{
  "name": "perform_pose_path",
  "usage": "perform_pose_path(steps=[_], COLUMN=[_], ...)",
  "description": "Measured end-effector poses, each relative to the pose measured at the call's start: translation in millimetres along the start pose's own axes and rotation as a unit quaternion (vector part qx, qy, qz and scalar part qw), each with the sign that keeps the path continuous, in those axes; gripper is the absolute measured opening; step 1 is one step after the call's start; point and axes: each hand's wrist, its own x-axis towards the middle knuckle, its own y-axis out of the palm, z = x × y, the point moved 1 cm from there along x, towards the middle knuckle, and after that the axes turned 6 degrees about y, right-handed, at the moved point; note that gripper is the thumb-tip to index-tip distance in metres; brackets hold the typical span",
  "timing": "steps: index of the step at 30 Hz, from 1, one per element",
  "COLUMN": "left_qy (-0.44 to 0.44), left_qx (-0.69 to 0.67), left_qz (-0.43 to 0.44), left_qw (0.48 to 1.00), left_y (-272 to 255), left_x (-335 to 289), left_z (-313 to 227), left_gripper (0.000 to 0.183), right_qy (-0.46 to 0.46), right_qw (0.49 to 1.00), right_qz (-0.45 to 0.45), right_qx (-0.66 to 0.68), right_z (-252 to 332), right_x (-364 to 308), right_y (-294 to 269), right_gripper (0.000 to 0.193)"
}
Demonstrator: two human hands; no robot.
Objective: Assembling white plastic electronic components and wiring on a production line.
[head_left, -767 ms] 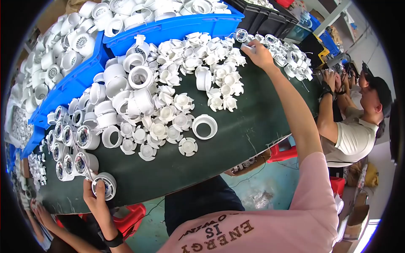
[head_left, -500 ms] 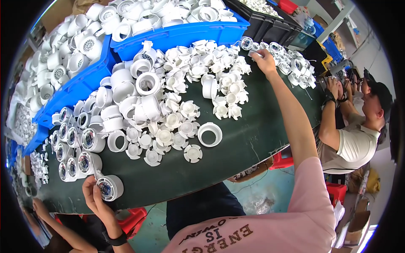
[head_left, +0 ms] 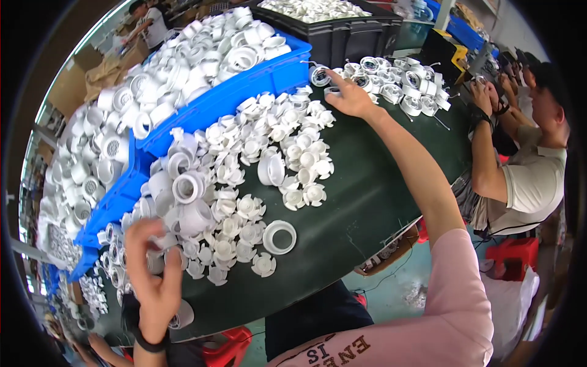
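My left hand (head_left: 153,275) is raised over the near left of the table, fingers curved and apart, with nothing in it. Below it, partly hidden by the wrist, lies a white round housing (head_left: 183,315). My right hand (head_left: 353,98) reaches to the far side. Its index finger touches a small white ring-shaped part with a dark centre (head_left: 319,75), and the thumb is beside another white round piece (head_left: 332,91). More such wired ring parts (head_left: 411,79) lie heaped just right of it.
White fan impellers (head_left: 251,208) and white cylindrical housings (head_left: 188,186) cover the table's left and middle. Behind stand blue bins (head_left: 232,92) heaped with white parts and a black crate (head_left: 342,37). A co-worker (head_left: 520,147) sits at right. A white collar ring (head_left: 280,237) lies near the front.
My left hand has let go of the round housing and lifted away from it. My right index finger has stretched out onto the ring part. The view has shifted.
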Motion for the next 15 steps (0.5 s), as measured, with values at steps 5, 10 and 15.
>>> perform_pose_path(steps=[5, 10, 15], left_qy=[0.231, 0.378, 0.364], left_qx=[0.002, 0.163, 0.26], left_qz=[0.11, 0.103, 0.13], left_qw=[0.967, 0.906, 0.885], left_y=[122, 243, 311], left_x=[138, 239, 272], left_z=[2, -1, -2], left_gripper=[0.041, 0.059, 0.055], right_qy=[0.066, -0.036, 0.029], right_qw=[0.993, 0.979, 0.945], right_qz=[-0.027, -0.144, -0.212], right_qx=[0.089, 0.139, 0.249], right_z=[-5, -14, -10], right_x=[4, -9, -8], right_y=[4, 8, 3], right_gripper=[0.085, 0.054, 0.041])
